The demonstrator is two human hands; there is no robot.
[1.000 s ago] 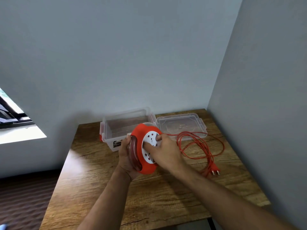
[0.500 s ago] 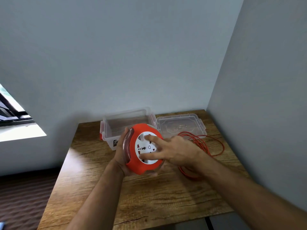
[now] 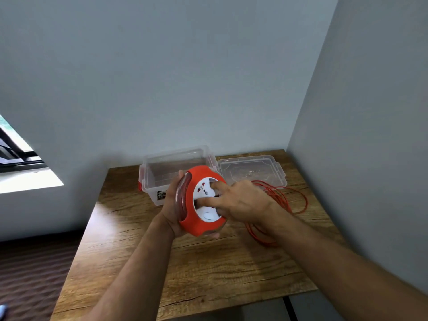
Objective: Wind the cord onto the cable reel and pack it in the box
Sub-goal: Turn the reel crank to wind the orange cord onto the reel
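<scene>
The cable reel is up off the table, cradled from behind in my left hand, fingers wrapped round its rim. My right hand presses two fingertips into the white face to crank it. Some turns show inside; most of the cord lies loose at three o'clock. The box waits empty at twelve, its lid at one.

One head-worn wide-angle view looked forward and down from close above the tabletop, toward the room's corner.
</scene>
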